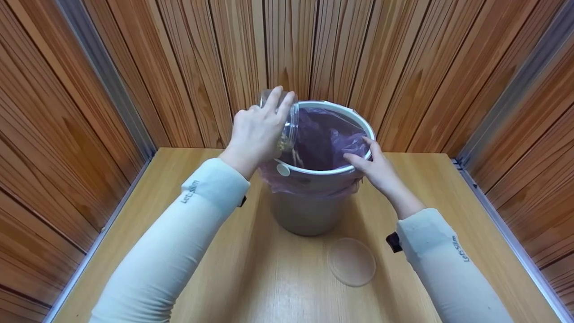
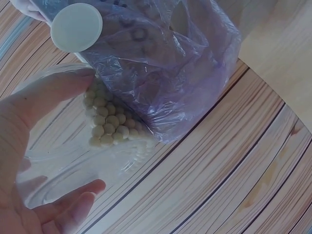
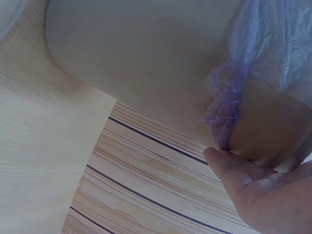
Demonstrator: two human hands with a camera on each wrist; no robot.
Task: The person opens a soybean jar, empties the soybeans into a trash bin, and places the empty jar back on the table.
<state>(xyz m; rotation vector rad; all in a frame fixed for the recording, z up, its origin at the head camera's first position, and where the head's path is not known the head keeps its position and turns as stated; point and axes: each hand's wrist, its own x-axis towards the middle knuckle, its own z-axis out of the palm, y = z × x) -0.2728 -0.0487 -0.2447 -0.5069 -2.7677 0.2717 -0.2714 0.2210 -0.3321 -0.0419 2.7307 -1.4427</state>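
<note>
My left hand point(image 1: 256, 133) grips a clear jar point(image 1: 292, 123), tipped on its side at the left rim of a grey bin point(image 1: 307, 213). Small pale round balls point(image 2: 109, 124) gather toward the jar's mouth in the left wrist view. Under the mouth, a pale streak shows inside the bin. A thin purple bag point(image 1: 320, 134) lines the bin and folds down over its outside. At the bin's right side, my right hand point(image 1: 380, 168) holds the white rim point(image 1: 331, 105), fingertips reaching over it. The right wrist view shows the bag's bunched knot point(image 3: 224, 109) beside that hand.
A clear round lid point(image 1: 352, 262) lies flat on the wooden table point(image 1: 215, 287), in front of the bin. Wood-panelled walls point(image 1: 188, 67) stand behind and at both sides, with metal strips along their edges.
</note>
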